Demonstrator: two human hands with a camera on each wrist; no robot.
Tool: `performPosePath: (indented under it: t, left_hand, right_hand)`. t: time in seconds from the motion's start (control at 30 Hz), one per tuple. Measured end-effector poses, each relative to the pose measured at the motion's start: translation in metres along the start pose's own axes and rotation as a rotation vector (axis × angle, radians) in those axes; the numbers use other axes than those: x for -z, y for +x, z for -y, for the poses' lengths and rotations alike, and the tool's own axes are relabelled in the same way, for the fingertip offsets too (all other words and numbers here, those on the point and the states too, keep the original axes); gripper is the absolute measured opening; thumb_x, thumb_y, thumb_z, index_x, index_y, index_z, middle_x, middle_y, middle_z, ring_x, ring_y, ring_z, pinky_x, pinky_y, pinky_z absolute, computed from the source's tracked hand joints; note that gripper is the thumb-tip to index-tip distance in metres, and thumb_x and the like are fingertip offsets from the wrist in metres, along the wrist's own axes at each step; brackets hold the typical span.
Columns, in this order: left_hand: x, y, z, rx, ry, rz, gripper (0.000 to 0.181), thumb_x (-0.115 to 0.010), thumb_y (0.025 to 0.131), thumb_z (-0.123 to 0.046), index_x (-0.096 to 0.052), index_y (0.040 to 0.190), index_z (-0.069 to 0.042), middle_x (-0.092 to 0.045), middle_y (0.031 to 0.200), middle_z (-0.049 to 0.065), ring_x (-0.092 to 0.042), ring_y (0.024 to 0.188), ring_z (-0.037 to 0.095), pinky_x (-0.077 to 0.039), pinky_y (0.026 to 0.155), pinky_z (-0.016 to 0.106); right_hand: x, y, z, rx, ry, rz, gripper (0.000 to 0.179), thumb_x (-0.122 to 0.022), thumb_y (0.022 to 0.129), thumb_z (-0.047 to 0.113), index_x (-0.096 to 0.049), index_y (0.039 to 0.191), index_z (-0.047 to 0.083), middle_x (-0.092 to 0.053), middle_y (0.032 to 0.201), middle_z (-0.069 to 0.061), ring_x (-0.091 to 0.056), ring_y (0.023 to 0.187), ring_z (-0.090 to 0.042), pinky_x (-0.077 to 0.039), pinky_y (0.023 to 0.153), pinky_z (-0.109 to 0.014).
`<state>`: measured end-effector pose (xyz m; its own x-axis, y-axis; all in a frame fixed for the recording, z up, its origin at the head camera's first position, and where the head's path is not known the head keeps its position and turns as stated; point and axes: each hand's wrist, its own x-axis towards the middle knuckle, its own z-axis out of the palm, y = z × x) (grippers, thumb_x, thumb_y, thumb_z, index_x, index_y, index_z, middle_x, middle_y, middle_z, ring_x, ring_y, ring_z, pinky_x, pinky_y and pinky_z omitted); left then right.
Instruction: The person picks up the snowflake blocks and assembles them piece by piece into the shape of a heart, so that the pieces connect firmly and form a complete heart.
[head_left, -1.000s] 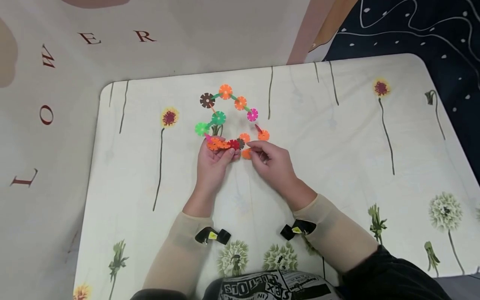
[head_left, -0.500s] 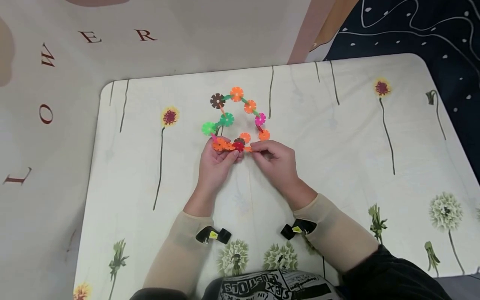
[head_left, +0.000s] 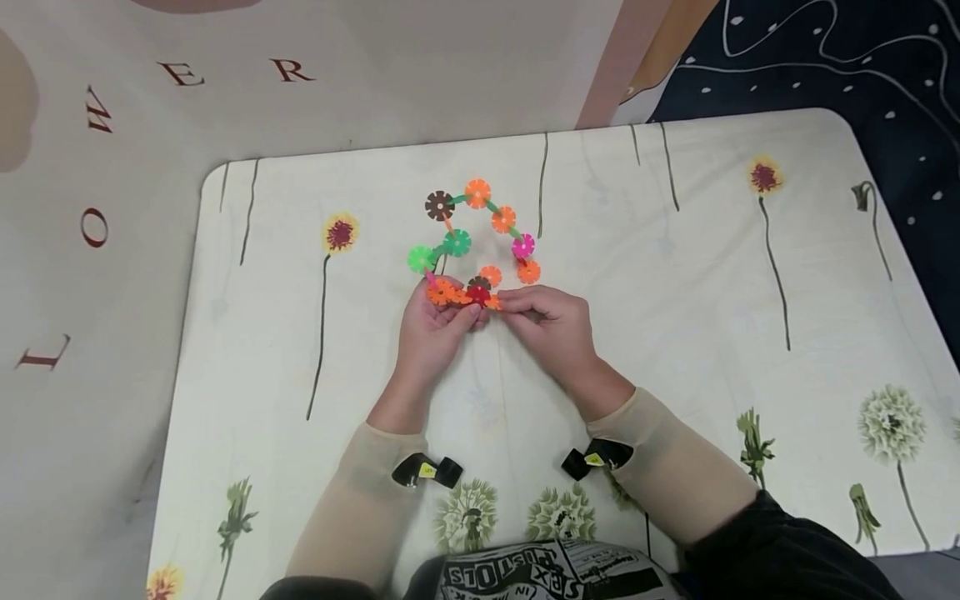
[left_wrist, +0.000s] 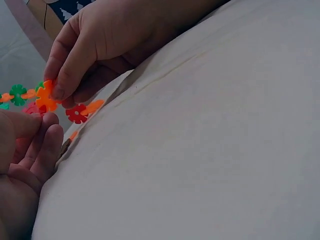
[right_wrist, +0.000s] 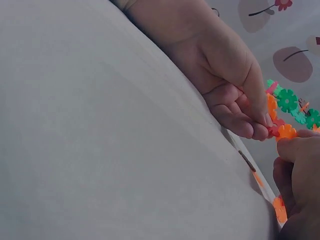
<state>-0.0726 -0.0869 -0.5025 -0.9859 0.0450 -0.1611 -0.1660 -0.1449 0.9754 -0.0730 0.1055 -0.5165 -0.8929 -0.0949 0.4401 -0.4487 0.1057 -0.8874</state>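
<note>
A chain of interlocking snowflake discs in several colours curves away from my hands in the head view, with a dark brown disc (head_left: 439,205) and a pink disc (head_left: 523,246) along it. My left hand (head_left: 433,333) pinches the chain's near end at a red disc (head_left: 477,296), thumb on top. An orange snowflake disc (left_wrist: 46,96) is pinched between thumb and fingers of my right hand (head_left: 551,323). Its edge meets the red disc in the right wrist view. Fingertips of both hands hide parts of these two discs.
Just beyond the hands an orange disc (head_left: 491,275) lies beside a brown one. Another orange disc (head_left: 528,272) lies near the pink end of the chain, with red behind it. A flower-print cloth (head_left: 697,292) covers the table, which meets a wall (head_left: 420,92) at the back.
The chain has shifted right and slightly towards me with my left hand. The right hand's orange disc has turned and come up against the red disc.
</note>
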Motion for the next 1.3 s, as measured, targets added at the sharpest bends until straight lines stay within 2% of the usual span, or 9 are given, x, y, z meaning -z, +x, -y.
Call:
performPosePath:
  t: [0.33,0.47,0.57,0.63,0.73,0.87,1.07,1.17,1.3]
  left_hand:
    - [-0.0005,-0.0001,0.0019,-0.024,-0.034,0.035,0.033,-0.068,0.096,0.016,-0.051,0.119,-0.001,-0.073,0.102,0.017,-0.074,0.084,0.022,-0.064,0.081,0.031]
    - [-0.0004,0.0002,0.0028,-0.037,-0.043,0.018,0.035,-0.067,0.097,0.016,-0.050,0.121,-0.001,-0.070,0.109,0.019,-0.075,0.089,0.023,-0.064,0.085,0.033]
    - [0.0002,0.0009,0.0022,0.000,-0.030,-0.034,0.037,-0.069,0.098,0.011,-0.049,0.125,-0.004,-0.069,0.116,0.019,-0.075,0.095,0.026,-0.063,0.088,0.035]
    - [0.0008,0.0014,0.0014,0.032,-0.026,-0.067,0.037,-0.069,0.099,0.009,-0.049,0.128,-0.005,-0.069,0.120,0.018,-0.075,0.098,0.027,-0.063,0.090,0.036]
    - [0.0014,0.0013,-0.0003,0.063,-0.042,-0.090,0.037,-0.069,0.100,0.008,-0.050,0.130,-0.005,-0.068,0.122,0.017,-0.075,0.100,0.026,-0.062,0.092,0.036]
    - [0.0018,0.0009,-0.0005,0.048,-0.069,-0.084,0.036,-0.067,0.100,0.009,-0.051,0.129,-0.005,-0.068,0.120,0.018,-0.076,0.096,0.023,-0.062,0.091,0.035]
    - [0.0019,0.0005,0.0012,0.003,-0.102,-0.091,0.035,-0.066,0.099,0.012,-0.053,0.127,-0.005,-0.068,0.121,0.016,-0.076,0.095,0.020,-0.062,0.091,0.033]
    - [0.0018,0.0002,0.0012,-0.002,-0.116,-0.102,0.035,-0.065,0.100,0.012,-0.052,0.127,-0.005,-0.068,0.121,0.017,-0.076,0.096,0.020,-0.062,0.090,0.032]
    - [0.0014,-0.0007,0.0000,0.009,-0.123,-0.114,0.035,-0.066,0.100,0.011,-0.052,0.128,-0.005,-0.068,0.123,0.016,-0.075,0.102,0.021,-0.062,0.090,0.033]
  right_hand:
    - [0.0003,0.0001,0.0015,-0.035,0.038,0.033,0.016,-0.081,0.086,-0.016,-0.083,0.093,-0.002,-0.080,0.104,-0.014,-0.078,0.100,-0.032,-0.062,0.088,-0.032]
    - [0.0000,0.0005,0.0000,-0.030,-0.077,0.054,0.015,-0.079,0.088,-0.012,-0.081,0.100,-0.003,-0.080,0.107,-0.012,-0.076,0.102,-0.028,-0.061,0.091,-0.031]
    - [0.0008,0.0019,0.0003,-0.035,-0.213,0.085,0.019,-0.079,0.091,-0.004,-0.077,0.109,-0.001,-0.077,0.108,-0.012,-0.072,0.102,-0.026,-0.060,0.093,-0.034]
    - [0.0013,0.0032,0.0001,-0.055,-0.297,0.135,0.020,-0.079,0.092,0.002,-0.077,0.112,0.000,-0.075,0.112,-0.012,-0.068,0.107,-0.026,-0.057,0.097,-0.038]
    - [0.0020,0.0046,-0.0007,-0.062,-0.388,0.237,0.016,-0.078,0.094,0.008,-0.080,0.108,0.002,-0.074,0.122,-0.012,-0.061,0.119,-0.029,-0.050,0.105,-0.043]
    - [0.0022,0.0052,-0.0006,-0.036,-0.489,0.381,0.011,-0.077,0.095,0.014,-0.084,0.103,0.010,-0.067,0.142,-0.010,-0.049,0.136,-0.033,-0.040,0.115,-0.049]
    - [0.0025,0.0046,0.0030,-0.007,-0.652,0.579,0.032,-0.075,0.099,0.032,-0.079,0.128,0.021,-0.047,0.165,-0.005,-0.031,0.154,-0.039,-0.028,0.125,-0.055]
    - [0.0027,0.0043,0.0036,-0.001,-0.684,0.610,0.036,-0.074,0.100,0.034,-0.077,0.134,0.023,-0.045,0.167,-0.006,-0.028,0.155,-0.039,-0.026,0.126,-0.055]
    - [0.0022,0.0040,0.0030,0.000,-0.665,0.576,0.028,-0.076,0.098,0.027,-0.080,0.125,0.020,-0.054,0.157,-0.010,-0.035,0.150,-0.038,-0.031,0.123,-0.054]
